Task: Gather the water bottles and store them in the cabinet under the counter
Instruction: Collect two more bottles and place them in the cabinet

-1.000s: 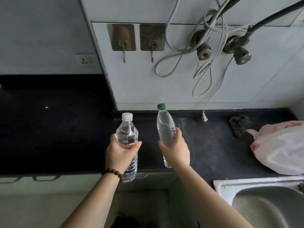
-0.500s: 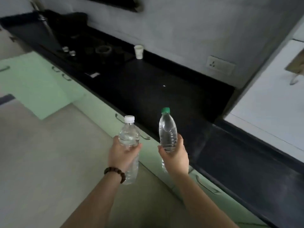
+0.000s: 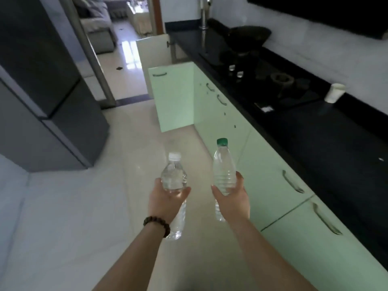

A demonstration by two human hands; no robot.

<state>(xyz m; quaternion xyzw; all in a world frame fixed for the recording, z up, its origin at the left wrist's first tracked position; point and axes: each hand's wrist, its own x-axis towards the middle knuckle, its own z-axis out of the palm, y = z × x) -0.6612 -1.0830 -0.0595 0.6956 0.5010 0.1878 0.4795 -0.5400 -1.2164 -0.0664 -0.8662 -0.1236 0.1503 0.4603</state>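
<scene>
Bottles of water, one in each hand, held upright above the pale floor (image 3: 88,206) of a kitchen. Left hand (image 3: 165,201), a bead bracelet (image 3: 157,224) at its wrist, is wrapped around the middle of the white-capped bottle (image 3: 173,179); the lower part of this bottle shows below the palm. Right hand (image 3: 232,203) is wrapped likewise around the green-capped bottle (image 3: 223,171), which stands slightly higher. The two bottles are near each other but apart. To the right runs a black counter (image 3: 327,139) with pale green cabinet doors (image 3: 279,185) below it, each with a metal handle. One door (image 3: 174,97) farther along stands swung open into the aisle. A white cup (image 3: 334,93) and a stove (image 3: 262,80) with a dark pan (image 3: 248,37) sit on the counter. A grey fridge (image 3: 42,91) stands to the left, beside a doorway.
</scene>
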